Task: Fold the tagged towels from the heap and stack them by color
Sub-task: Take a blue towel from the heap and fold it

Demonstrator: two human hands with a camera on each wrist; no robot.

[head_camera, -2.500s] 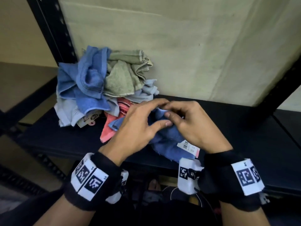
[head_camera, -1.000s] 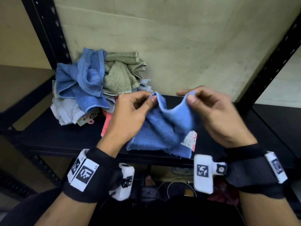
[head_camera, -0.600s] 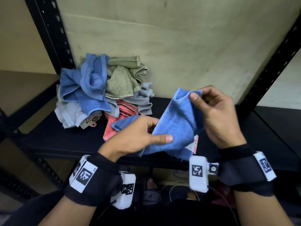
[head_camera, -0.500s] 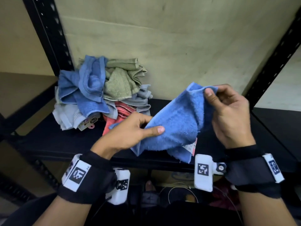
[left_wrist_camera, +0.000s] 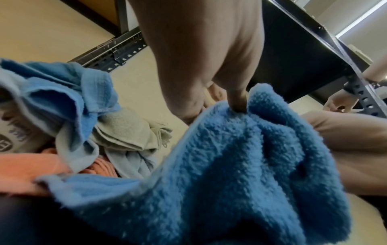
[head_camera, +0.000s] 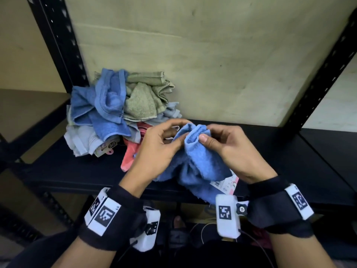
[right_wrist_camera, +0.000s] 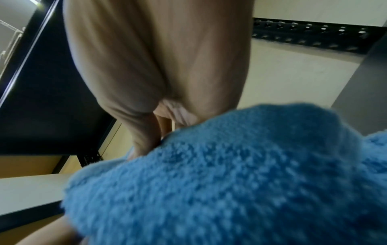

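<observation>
1. Towel (head_camera: pixel 201 163), blue and fluffy, sits bunched at centre frame in the head view, its top edge gathered between my two hands above the black shelf (head_camera: pixel 289 151).
2. My left hand (head_camera: pixel 156 149) has its fingers curled, thumb and fingertips pinching the cloth's upper left corner.
3. My right hand (head_camera: pixel 229 149) pinches the upper right part, thumb pressed on the front of the fold.
4. A white tag (head_camera: pixel 227 183) with a barcode hangs from under the towel at lower right of centre; only the head view shows it.
5. The heap (head_camera: pixel 119 113) lies at left of centre against the wall: blue, green, grey and coral pieces, just beside my left hand.
6. The left wrist view shows one left finger (left_wrist_camera: pixel 237 99) dug into the towel (left_wrist_camera: pixel 240 174) edge, the heap (left_wrist_camera: pixel 83 126) at left, and another person's hand at the far right edge behind the shelf post, which the head view does not show.
7. The right wrist view is blurred: my right hand (right_wrist_camera: pixel 159 69) fills the top, fingertips buried in the towel (right_wrist_camera: pixel 230 182) across the lower frame. The heap is out of view there.
</observation>
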